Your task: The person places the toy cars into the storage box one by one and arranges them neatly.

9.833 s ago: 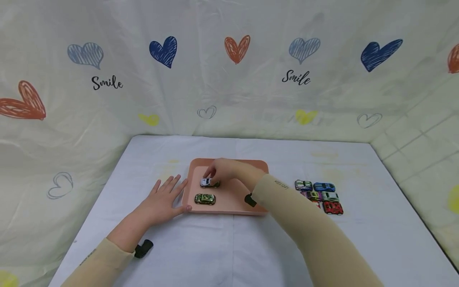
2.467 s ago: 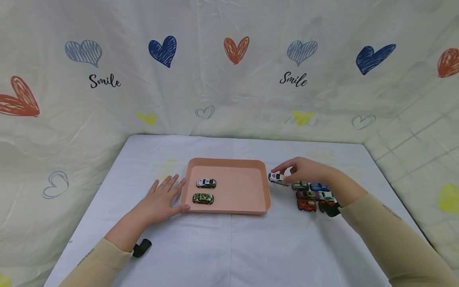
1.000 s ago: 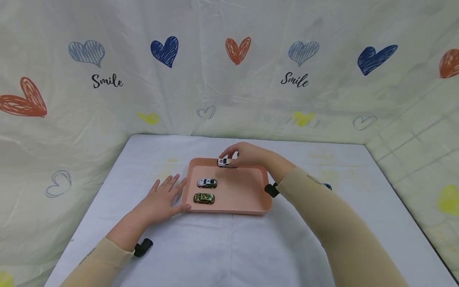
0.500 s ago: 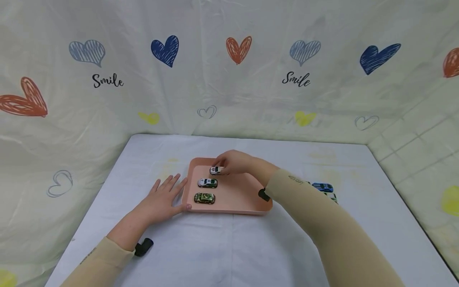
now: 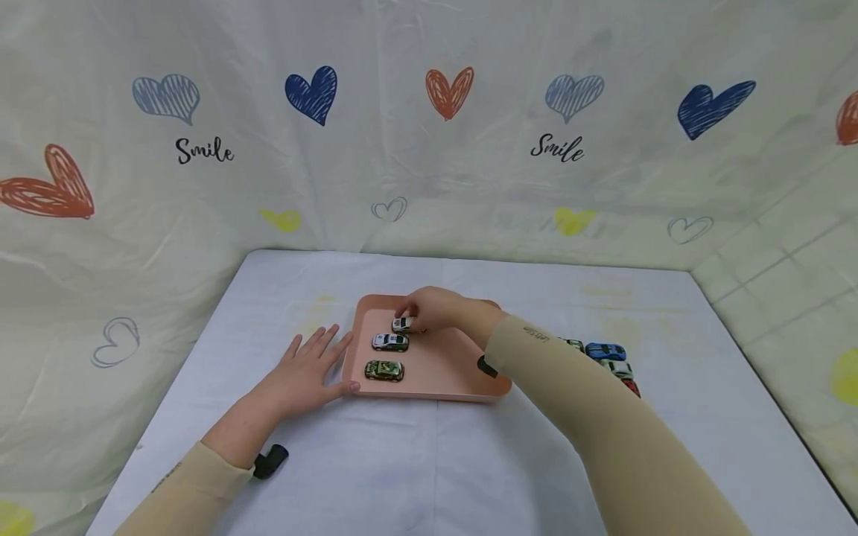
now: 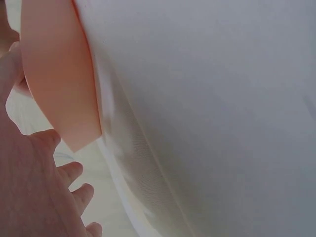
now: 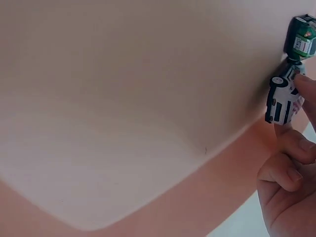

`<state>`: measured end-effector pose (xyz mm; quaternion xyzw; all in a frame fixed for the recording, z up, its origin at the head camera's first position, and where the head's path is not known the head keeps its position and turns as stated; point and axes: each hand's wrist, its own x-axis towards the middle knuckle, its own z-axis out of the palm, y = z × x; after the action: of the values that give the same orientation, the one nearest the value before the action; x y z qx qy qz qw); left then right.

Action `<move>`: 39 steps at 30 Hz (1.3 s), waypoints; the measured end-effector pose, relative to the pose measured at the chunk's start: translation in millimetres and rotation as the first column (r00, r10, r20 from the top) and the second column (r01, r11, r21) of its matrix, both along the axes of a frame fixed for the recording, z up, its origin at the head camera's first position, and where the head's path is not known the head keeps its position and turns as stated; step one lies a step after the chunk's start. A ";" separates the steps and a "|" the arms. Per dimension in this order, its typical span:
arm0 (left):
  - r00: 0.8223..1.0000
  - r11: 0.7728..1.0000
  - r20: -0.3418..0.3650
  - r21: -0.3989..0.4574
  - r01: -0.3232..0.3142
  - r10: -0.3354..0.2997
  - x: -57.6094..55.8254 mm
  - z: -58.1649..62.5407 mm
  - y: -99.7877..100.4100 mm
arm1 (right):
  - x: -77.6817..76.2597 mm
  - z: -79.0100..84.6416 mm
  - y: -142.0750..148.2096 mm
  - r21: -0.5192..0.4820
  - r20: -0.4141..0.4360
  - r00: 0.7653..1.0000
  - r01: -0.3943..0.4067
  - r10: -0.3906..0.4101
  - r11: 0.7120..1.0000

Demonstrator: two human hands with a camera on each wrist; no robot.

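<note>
A pink tray (image 5: pixel 442 383) lies on the white-covered table. My right hand (image 5: pixel 436 309) reaches over its far left part and pinches a white toy car (image 5: pixel 401 324) between thumb and fingers; the right wrist view shows this white car (image 7: pixel 282 101) close against a green-and-white toy car (image 7: pixel 303 42). In the head view that second car (image 5: pixel 390 342) sits just nearer, in the tray. Nearest the front is a camouflage-green toy car (image 5: pixel 384 371). My left hand (image 5: pixel 302 376) is spread flat at the tray's left edge, its thumb at the front left corner.
Right of the tray stands a cluster of toy cars, among them a blue one (image 5: pixel 605 351), a pale green one (image 5: pixel 617 368) and a red one (image 5: pixel 631 386); my right sleeve (image 5: pixel 570 387) hides part of it. Behind the table hangs a cloth (image 5: pixel 469 171) printed with hearts.
My right hand fetched the white car from the right-hand cluster, carried it over the tray's far edge and lowered it behind the green-and-white car. The left hand has stayed put.
</note>
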<state>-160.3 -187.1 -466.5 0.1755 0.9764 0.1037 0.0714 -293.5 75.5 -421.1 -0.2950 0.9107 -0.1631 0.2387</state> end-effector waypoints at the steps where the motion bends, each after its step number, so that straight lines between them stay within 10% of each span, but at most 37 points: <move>1: 1.000 1.000 0.001 0.000 0.000 0.000 -0.1 -0.5 -0.1 | 0.0 -0.4 0.2 0.001 0.003 1.000 0.003 -0.003 1.000; 39: 1.000 1.000 0.004 -0.005 0.008 -0.008 -0.6 -1.0 -1.8 | -0.4 -3.4 -21.8 0.145 -0.185 0.979 -0.064 0.090 0.987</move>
<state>-160.8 -188.9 -467.4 0.1789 0.9759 0.1011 0.0740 -293.9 53.8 -424.4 -0.3270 0.9264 -0.0610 0.1764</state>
